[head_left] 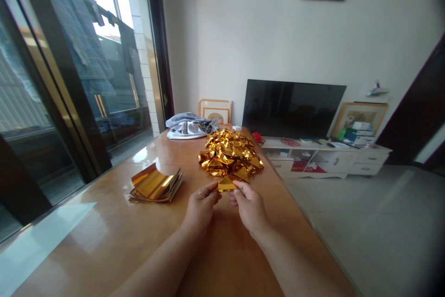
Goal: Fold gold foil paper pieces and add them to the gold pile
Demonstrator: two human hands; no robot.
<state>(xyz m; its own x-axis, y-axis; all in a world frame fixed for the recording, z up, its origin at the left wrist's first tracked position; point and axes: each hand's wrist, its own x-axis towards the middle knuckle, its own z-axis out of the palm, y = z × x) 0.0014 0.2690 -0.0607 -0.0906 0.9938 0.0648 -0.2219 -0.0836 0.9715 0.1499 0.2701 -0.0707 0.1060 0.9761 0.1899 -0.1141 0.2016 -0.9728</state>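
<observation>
Between my two hands is a folded piece of gold foil paper (227, 184), shaped like a flat-topped wedge. My left hand (201, 204) pinches its left end, and my right hand (249, 204) pinches the right end. Just beyond my fingers rises a heap of folded gold foil pieces (230, 148), shiny and crumpled together. To the left lies a stack of gold foil sheets (155, 186), its top sheets curling upward.
The wooden table (114, 236) has its right edge close to my right arm. Grey cloth (189, 126) lies at its far end. A pale sheet (45, 246) covers the left corner. Beyond stand a television (294, 109) and a white cabinet (340, 163).
</observation>
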